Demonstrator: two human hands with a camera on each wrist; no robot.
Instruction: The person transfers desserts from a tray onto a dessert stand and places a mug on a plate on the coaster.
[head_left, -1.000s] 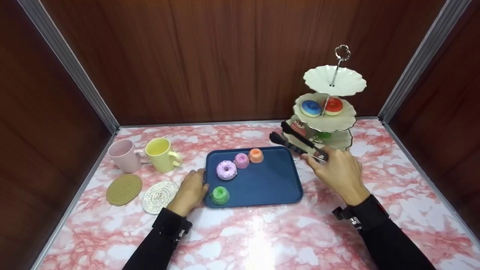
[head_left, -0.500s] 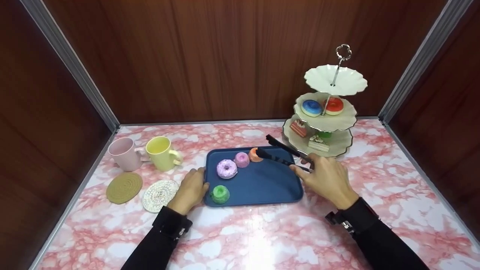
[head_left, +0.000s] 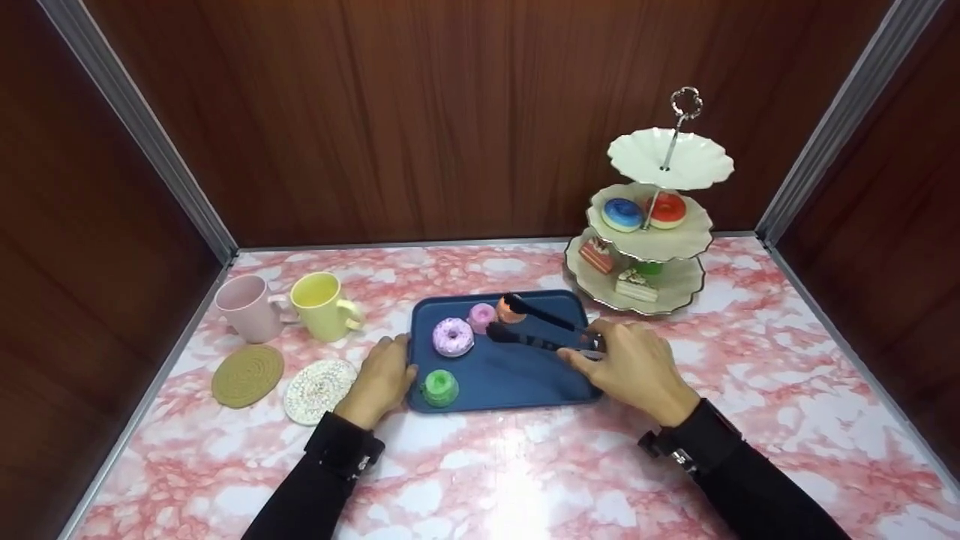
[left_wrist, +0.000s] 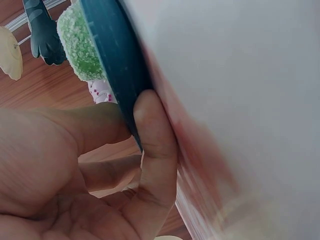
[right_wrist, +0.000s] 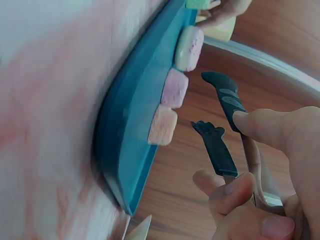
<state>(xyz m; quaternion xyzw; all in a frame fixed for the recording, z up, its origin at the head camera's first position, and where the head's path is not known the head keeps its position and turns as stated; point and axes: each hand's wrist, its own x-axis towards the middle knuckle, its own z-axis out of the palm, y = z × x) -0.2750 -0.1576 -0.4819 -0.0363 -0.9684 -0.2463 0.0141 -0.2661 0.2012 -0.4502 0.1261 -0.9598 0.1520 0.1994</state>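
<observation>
In the head view my left hand (head_left: 381, 379) grips the left edge of a blue tray (head_left: 517, 384). The left wrist view has the tray rim (left_wrist: 117, 55) pinched between thumb and fingers, one fingertip underneath. Black-tipped tongs (head_left: 538, 343) are held in my right hand (head_left: 641, 369), their arms spread above the tray with nothing between the tips. Those tips hover by a small orange cake (head_left: 511, 313), partly covering it, and a pink cake (head_left: 481, 318). A purple sprinkled doughnut (head_left: 441, 341) lies left of them, and a green cake (head_left: 440, 387) sits in the tray's near left corner.
A three-tier stand (head_left: 637, 161) rises at the back right. Its middle tier carries a blue doughnut (head_left: 621, 214) and a red doughnut (head_left: 667, 209); cake slices (head_left: 636, 286) lie below. Left are a pink mug (head_left: 247, 311), a yellow mug (head_left: 319, 311), a tan coaster (head_left: 247, 376) and a speckled coaster (head_left: 319, 391).
My right hand has brought the tongs left and toward me, from the stand's bottom tier to above the tray by the orange cake. My left hand stays on the tray edge.
</observation>
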